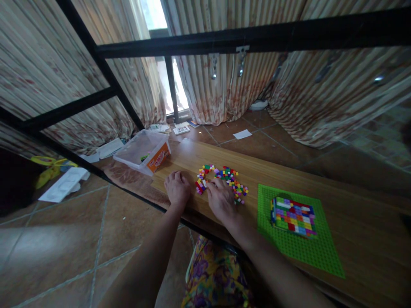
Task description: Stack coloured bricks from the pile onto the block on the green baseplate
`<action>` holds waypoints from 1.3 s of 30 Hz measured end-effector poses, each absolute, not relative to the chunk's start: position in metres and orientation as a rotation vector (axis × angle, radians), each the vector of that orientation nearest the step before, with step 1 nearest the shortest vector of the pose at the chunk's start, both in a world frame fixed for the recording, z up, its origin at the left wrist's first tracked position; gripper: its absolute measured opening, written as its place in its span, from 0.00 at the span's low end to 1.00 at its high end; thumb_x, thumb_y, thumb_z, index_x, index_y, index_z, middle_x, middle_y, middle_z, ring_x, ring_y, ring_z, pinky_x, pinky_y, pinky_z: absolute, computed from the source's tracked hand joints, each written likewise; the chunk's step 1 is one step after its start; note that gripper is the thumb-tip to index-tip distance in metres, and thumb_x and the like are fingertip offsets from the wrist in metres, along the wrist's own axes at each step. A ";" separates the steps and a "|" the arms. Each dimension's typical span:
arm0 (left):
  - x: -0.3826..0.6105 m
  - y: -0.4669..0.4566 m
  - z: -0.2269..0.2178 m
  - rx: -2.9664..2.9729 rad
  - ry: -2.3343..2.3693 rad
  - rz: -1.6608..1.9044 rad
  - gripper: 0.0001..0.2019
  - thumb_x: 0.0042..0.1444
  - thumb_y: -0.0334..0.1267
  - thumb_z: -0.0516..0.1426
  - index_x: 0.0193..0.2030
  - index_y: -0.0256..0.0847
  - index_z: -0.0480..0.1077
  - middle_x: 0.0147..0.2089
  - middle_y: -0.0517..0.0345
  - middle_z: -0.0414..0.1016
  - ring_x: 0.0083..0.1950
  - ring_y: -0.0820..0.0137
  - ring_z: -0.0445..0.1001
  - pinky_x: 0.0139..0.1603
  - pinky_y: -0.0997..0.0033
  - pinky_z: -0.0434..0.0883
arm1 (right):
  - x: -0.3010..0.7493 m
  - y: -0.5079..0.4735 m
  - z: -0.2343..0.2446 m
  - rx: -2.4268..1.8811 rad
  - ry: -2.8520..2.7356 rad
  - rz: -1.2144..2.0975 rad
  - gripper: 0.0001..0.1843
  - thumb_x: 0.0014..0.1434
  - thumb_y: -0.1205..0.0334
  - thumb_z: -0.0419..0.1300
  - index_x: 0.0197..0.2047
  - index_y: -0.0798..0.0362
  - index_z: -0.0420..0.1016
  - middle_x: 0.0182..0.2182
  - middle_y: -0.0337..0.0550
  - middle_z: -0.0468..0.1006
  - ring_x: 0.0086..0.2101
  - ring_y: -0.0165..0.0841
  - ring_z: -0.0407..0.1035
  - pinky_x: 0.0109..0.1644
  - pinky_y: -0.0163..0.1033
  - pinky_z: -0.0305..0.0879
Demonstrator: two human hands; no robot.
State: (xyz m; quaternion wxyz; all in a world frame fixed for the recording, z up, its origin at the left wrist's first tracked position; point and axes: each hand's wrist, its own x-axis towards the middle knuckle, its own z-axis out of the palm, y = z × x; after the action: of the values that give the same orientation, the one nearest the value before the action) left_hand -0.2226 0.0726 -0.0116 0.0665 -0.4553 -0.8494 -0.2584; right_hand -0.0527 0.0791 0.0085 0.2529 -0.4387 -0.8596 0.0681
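Note:
My left hand (177, 188) rests on the wooden board near its front edge, left of a loose heap of small toy bricks (226, 173). Its fingers are curled downward, and whatever may lie under them is hidden. Over the heap's near-left side is my right hand (221, 197), thumb and fingers drawn together at a white toy brick (204, 183). A few red, blue and pink bricks (200, 187) lie between both hands. To the right, a green baseplate (324, 252) carries a block of multicoloured bricks (293, 217) built up in layers.
A clear plastic box (138, 147) with an orange label stands at the board's left end, a few green pieces inside. A black metal bar (224, 40) crosses above the wooden board (244, 156). Papers (242, 134) lie on the tiled floor beside the curtains.

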 end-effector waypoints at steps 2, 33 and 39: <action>-0.223 0.073 -0.012 -1.374 -2.566 -0.775 0.16 0.58 0.35 0.50 0.50 0.39 0.72 0.53 0.46 0.72 0.54 0.57 0.67 0.57 0.56 0.63 | -0.068 0.082 0.013 -1.123 -2.397 0.215 0.10 0.64 0.65 0.53 0.45 0.51 0.75 0.43 0.49 0.74 0.45 0.41 0.63 0.49 0.45 0.60; -0.222 0.072 -0.009 -1.367 -2.564 -0.806 0.17 0.59 0.36 0.49 0.51 0.39 0.72 0.53 0.46 0.72 0.55 0.57 0.67 0.58 0.56 0.62 | -0.020 0.123 0.012 -1.164 -2.137 0.363 0.14 0.63 0.68 0.52 0.40 0.50 0.79 0.42 0.45 0.78 0.44 0.39 0.65 0.52 0.45 0.61; -0.223 0.072 -0.012 -1.369 -2.554 -0.794 0.17 0.59 0.36 0.49 0.51 0.38 0.72 0.54 0.47 0.73 0.55 0.56 0.67 0.58 0.56 0.63 | -0.063 0.167 0.021 -1.196 -2.448 0.295 0.14 0.61 0.68 0.54 0.48 0.53 0.76 0.49 0.50 0.74 0.49 0.42 0.62 0.54 0.47 0.58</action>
State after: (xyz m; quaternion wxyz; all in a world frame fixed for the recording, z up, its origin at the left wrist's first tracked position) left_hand -0.2232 0.0719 -0.0118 0.0682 -0.4545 -0.8481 -0.2637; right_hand -0.0629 0.1666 0.0210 0.1991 -0.4277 -0.8754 0.1056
